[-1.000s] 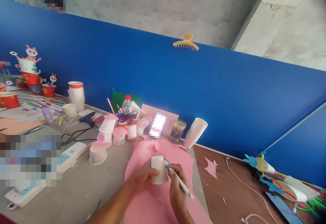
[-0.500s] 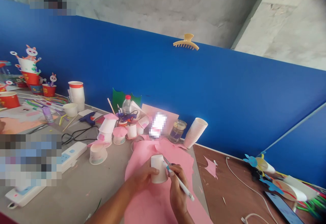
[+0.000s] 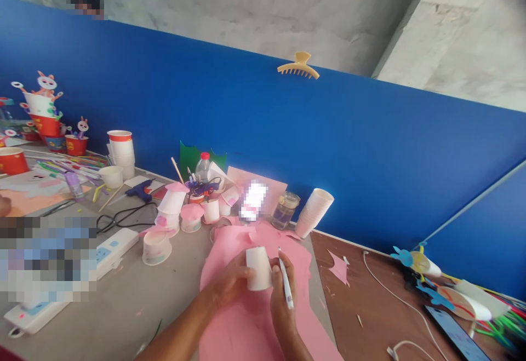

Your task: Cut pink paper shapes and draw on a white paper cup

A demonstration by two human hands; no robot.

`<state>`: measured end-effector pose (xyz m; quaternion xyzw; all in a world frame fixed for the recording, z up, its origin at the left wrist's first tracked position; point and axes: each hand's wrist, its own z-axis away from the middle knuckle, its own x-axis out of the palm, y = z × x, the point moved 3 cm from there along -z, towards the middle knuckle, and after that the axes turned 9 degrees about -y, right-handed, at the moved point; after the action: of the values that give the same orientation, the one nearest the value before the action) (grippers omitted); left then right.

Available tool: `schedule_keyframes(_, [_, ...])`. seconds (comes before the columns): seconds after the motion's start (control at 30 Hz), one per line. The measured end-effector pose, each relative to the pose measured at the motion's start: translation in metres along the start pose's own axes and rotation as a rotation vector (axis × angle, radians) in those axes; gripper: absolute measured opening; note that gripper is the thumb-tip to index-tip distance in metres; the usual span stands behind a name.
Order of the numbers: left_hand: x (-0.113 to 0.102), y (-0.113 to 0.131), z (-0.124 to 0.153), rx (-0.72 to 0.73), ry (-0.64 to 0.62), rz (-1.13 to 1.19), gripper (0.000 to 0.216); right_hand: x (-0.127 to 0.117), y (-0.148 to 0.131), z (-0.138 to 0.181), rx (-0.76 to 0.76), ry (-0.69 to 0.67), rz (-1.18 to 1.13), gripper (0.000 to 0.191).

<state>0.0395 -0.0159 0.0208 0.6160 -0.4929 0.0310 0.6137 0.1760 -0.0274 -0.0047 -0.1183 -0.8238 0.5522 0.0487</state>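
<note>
A white paper cup [image 3: 258, 269] is held upside down, its wider rim facing me, over a large sheet of pink paper [image 3: 242, 322]. My left hand [image 3: 232, 281] is closed around the cup's left side, with the thumb on its wall. Just right of the cup, my right hand [image 3: 280, 309] grips a slim white marker [image 3: 286, 281]. The marker's dark tip points up and away from me, apart from the cup. Some of the right fingers are hidden behind the cup and marker.
Pink-trimmed cups [image 3: 169, 205], a lit phone [image 3: 253, 201], a glass jar [image 3: 285, 211] and a cup stack [image 3: 314, 213] stand behind the paper. Left are a glue gun [image 3: 142, 190] and power strip [image 3: 119, 248]; right are a cable [image 3: 388, 284] and another phone [image 3: 454, 331].
My right hand has drawn the marker off the cup's right side and turned it more upright. The cup has shifted slightly right and up in my left hand.
</note>
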Motion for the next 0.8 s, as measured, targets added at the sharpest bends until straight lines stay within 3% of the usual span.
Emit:
schedule_keyframes(0.1, [-0.002,-0.002,-0.001,0.014,0.019,0.032,0.048,0.001,-0.003,0.005,-0.055,-0.077,0.072,0.038])
schedule_keyframes(0.27, [0.002,-0.004,0.001,0.0,-0.021,0.058,0.047,0.002,-0.005,0.007,-0.184,-0.078,0.201,0.036])
schedule_keyframes(0.47, [0.004,-0.006,0.003,0.013,-0.08,-0.075,0.048,0.006,-0.008,0.006,-0.332,-0.137,0.313,0.034])
schedule_keyframes(0.8, [-0.003,-0.012,0.0,-0.038,-0.007,-0.133,0.049,0.011,-0.011,0.01,-0.352,-0.059,0.256,0.031])
